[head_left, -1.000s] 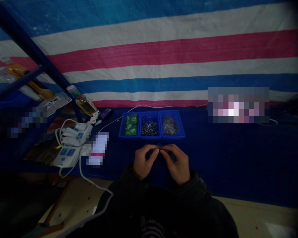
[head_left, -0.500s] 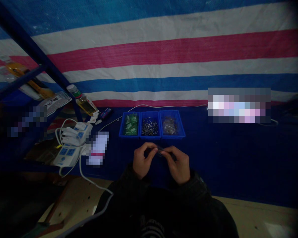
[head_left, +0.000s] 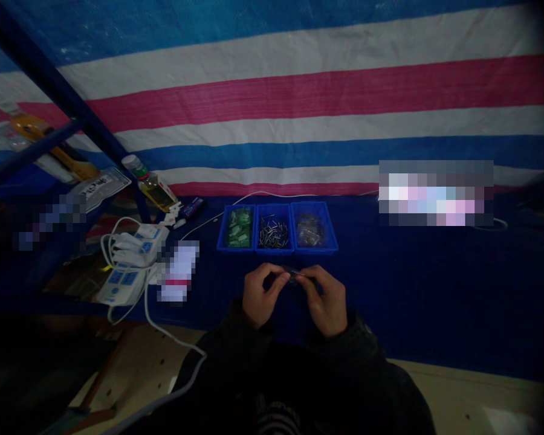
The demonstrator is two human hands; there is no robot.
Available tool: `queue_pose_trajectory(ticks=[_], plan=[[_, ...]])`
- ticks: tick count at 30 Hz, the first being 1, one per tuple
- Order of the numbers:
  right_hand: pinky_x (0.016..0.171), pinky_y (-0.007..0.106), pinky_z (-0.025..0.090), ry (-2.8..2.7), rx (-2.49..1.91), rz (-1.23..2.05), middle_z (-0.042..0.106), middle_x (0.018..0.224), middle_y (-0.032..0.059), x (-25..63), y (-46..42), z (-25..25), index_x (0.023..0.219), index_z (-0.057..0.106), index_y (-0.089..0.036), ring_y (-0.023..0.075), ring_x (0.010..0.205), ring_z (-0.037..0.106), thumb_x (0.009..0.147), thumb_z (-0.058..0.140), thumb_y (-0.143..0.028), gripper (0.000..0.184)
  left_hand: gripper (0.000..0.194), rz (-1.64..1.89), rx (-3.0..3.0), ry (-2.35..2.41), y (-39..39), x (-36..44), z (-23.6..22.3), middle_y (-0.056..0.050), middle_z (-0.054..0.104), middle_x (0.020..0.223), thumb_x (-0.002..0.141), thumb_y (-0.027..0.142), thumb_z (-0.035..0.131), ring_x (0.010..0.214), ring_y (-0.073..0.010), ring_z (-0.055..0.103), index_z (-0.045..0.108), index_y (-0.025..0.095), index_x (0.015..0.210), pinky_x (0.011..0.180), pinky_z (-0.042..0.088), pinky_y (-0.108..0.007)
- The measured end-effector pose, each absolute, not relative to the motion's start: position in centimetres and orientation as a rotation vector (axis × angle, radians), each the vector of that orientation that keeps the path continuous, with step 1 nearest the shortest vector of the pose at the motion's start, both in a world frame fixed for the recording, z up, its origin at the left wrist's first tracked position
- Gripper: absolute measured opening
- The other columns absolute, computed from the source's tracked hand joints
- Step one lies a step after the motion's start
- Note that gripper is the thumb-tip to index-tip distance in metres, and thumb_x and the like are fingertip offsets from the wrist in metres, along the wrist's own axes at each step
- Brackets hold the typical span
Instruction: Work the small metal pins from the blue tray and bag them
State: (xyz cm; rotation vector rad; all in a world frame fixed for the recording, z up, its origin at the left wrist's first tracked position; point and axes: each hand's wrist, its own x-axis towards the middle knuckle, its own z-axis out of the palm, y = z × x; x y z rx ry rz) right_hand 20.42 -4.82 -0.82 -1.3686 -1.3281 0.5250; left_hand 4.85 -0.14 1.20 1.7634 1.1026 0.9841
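Note:
My left hand and my right hand meet over the blue table, thumbs and fingers pinched. Between their fingertips is a small clear plastic bag, dim and partly hidden by the fingers. Just beyond them, three blue trays stand side by side. Small green pieces lie in the left tray, and metal pins or screws fill the middle tray. In the right tray is a heap of clear plastic bags.
White power strips with tangled cables lie at left, beside a blurred-out phone. A bottle leans near the blue frame post. A pixelated bright object is at back right, before the striped tarp.
Both hands stay nearly in place. My fingertips have shifted slightly on the clear bag, and the right fingers have moved a little toward the left.

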Motion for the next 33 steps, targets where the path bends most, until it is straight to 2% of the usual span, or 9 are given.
queue_pose_trajectory(ticks=[9,15,21,27,33], plan=[[0.072,0.032,0.048,-1.320,-1.378,0.508,0.066,0.085,0.0027,20.4,-4.8,-0.7,0.091,0.065,-0.022,0.0184,0.077,0.062,0.097,0.056,-0.024,0.011,0.015,0.924,1.775,1.041,0.0,5.0,1.1,-0.005,0.076,0.090,0.094,0.030,0.064,0.085,-0.0185,0.070,0.071,0.017,0.090,0.079,0.051,-0.028],[0.067,0.031,0.046,-1.343,-1.343,0.478,0.064,0.078,0.0017,20.4,-5.1,-0.1,0.084,0.064,-0.020,0.0163,0.069,0.058,0.094,0.060,-0.024,0.012,0.018,0.895,1.758,1.015,0.1,5.0,0.8,-0.004,0.074,0.085,0.092,0.032,0.067,0.082,-0.0177,0.068,0.069,0.016,0.084,0.079,0.050,-0.027],[0.068,0.031,0.048,-1.351,-1.339,0.508,0.067,0.081,0.0023,20.3,-5.0,0.1,0.089,0.067,-0.021,0.0170,0.071,0.061,0.095,0.059,-0.024,0.010,0.018,0.913,1.770,0.995,0.0,5.1,1.0,-0.005,0.074,0.085,0.094,0.030,0.065,0.082,-0.0180,0.069,0.068,0.017,0.081,0.079,0.051,-0.027],[0.067,0.030,0.046,-1.342,-1.346,0.506,0.064,0.078,0.0012,20.2,-5.0,0.2,0.085,0.064,-0.021,0.0161,0.069,0.059,0.096,0.058,-0.024,0.012,0.012,0.940,1.793,1.002,-0.1,5.1,1.2,-0.006,0.076,0.093,0.092,0.028,0.068,0.087,-0.0192,0.070,0.071,0.017,0.092,0.080,0.051,-0.028],[0.069,0.031,0.048,-1.366,-1.352,0.594,0.066,0.082,0.0025,20.1,-4.8,0.0,0.091,0.066,-0.021,0.0172,0.073,0.061,0.096,0.058,-0.027,0.011,0.012,0.985,1.788,1.026,-0.2,4.9,1.2,-0.006,0.075,0.091,0.094,0.026,0.063,0.085,-0.0185,0.069,0.070,0.017,0.091,0.079,0.050,-0.028]])
